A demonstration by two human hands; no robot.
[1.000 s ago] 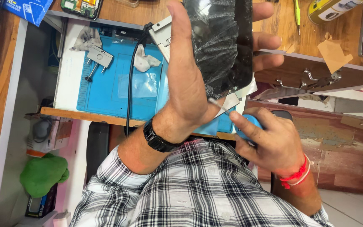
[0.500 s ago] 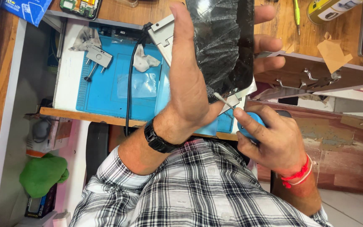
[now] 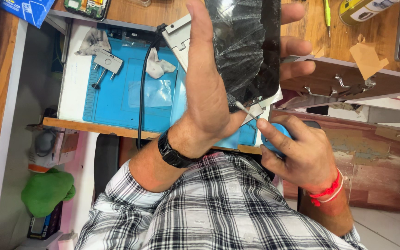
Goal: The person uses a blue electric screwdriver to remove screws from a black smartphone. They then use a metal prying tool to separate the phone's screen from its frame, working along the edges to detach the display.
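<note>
Head view: left hand (image 3: 209, 92) is clamped on a cracked dark screen panel (image 3: 248, 48) above the blue mat (image 3: 116, 99); right hand (image 3: 304, 155) is closed around a blue-handled tool (image 3: 274, 134) whose tip touches the panel's corner. Cable (image 3: 142, 88), crumpled cloth (image 3: 158, 65) and drawer (image 3: 343, 83) surround them. The left palm hides the panel's near edge.

Bright, even daylight throughout, soft shadows only, deepest under the counter (image 3: 93, 126) edge and in the gap beside the green cloth (image 3: 47, 190). Pale glare on the dark screen (image 3: 248, 51), whose crackled surface catches light in grey streaks, and a mild sheen on the blue mat (image 3: 116, 92). Sharp focus on the left hand (image 3: 209, 92), right hand (image 3: 302, 157) and checked shirt (image 3: 209, 208); slight softness and wide-angle stretch toward the corners, no motion blur worth noting.
</note>
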